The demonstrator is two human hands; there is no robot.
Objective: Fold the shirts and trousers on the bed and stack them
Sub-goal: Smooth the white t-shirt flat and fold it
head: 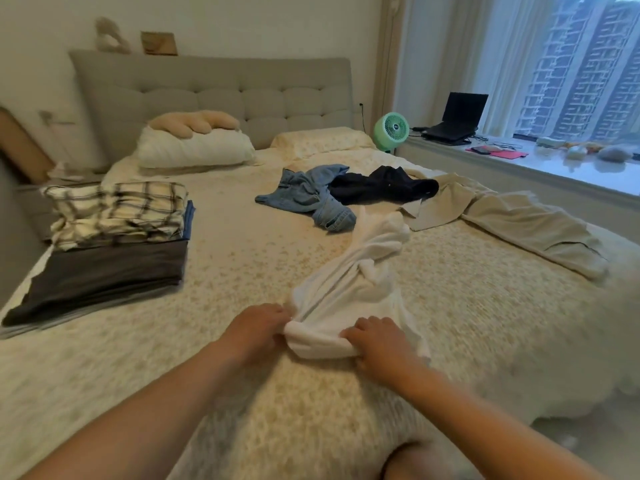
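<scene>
Gripping near edge of bed (214, 258): white garment (349, 285) lay bunched and twisted at centre, stack (110, 237) well apart at left. Left hand (258, 327) and right hand (375, 344) both had fingers curled, clamped on its near end. Risk: a pull while twisted would tighten the knot, fold turns out crooked.

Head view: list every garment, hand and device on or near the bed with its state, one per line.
White garment: bunched lengthwise, near end gripped by both hands.
Left hand: gripping the white garment.
Right hand: gripping the white garment.
Folded stack: folded, plaid piece on top.
Denim garment: crumpled, unfolded.
Dark garment: crumpled, unfolded.
Beige trousers: spread out, unfolded.
Laptop: lid open, screen dark.
Green fan: upright; running or not, cannot tell.
</scene>
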